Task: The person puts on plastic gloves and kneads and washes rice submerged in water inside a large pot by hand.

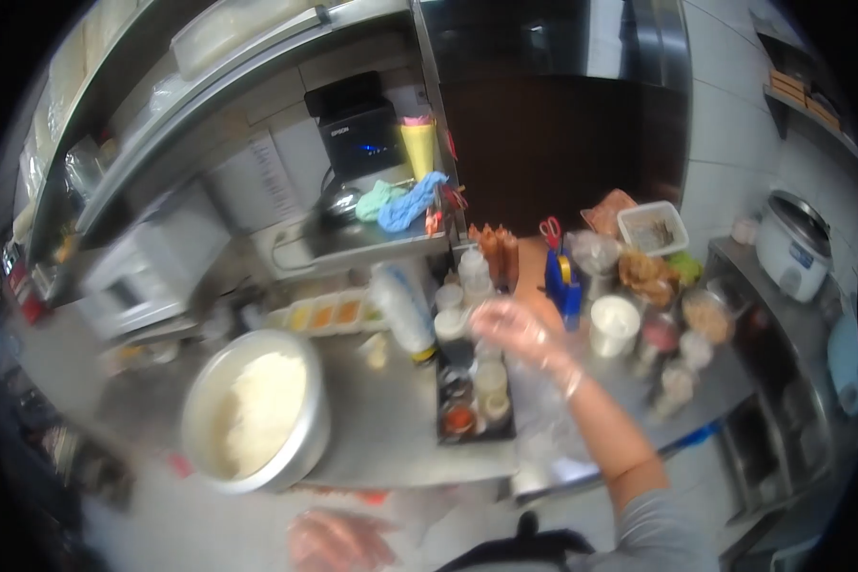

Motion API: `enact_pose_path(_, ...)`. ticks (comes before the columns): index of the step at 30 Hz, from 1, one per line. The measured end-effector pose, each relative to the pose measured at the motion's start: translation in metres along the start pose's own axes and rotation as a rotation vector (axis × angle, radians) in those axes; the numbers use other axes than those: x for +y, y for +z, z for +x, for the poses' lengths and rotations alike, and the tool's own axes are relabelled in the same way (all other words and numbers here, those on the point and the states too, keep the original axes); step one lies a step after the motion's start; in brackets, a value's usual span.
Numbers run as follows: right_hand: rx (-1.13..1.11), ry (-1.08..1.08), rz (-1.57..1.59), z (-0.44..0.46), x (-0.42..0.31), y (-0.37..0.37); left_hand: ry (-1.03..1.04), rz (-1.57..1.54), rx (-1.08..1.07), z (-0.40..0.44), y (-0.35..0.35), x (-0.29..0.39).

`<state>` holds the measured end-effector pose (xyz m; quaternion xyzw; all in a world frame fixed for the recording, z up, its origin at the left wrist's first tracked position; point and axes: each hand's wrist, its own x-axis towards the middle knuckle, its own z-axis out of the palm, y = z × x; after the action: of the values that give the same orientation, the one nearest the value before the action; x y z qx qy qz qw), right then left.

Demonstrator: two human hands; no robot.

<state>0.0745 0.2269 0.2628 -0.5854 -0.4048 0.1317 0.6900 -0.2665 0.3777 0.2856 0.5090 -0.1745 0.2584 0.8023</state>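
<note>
My right hand (pixel 515 329), in a clear plastic glove, reaches over a black tray (pixel 476 437) of small jars and bottles. Its bent fingertips are close to a white-lidded container (pixel 451 324); contact cannot be made out, and motion blurs the fingers. Inside the tray, one jar (pixel 459 418) holds something orange-red. Low in the view, my left hand (pixel 338 541) is also gloved and strongly smeared, away from the counter things. A large metal pot (pixel 316 419) of white rice (pixel 269 405) stands on the steel counter (pixel 391 434), above and left of that hand.
A white-and-blue bottle (pixel 403 315) leans beside a row of small food trays (pixel 324 313). Red-handled scissors (pixel 551 229), a blue tape dispenser (pixel 564 291), a white tub (pixel 615 326) and several bags crowd the right side. A rice cooker (pixel 793 250) stands far right.
</note>
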Motion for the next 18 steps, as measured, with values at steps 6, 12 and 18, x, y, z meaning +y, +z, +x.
enact_pose_path(6,0.203,0.118,0.021,0.164,0.055,-0.129,0.03,0.221,0.135,0.031,0.027,-0.038)
enact_pose_path(12,0.283,0.009,-0.396,0.261,0.099,-0.142,-0.007,0.194,0.298,0.024,0.014,-0.042)
enact_pose_path(18,0.329,-0.048,-0.485,0.289,0.121,-0.143,-0.028,0.299,0.361,0.038,0.019,-0.053)
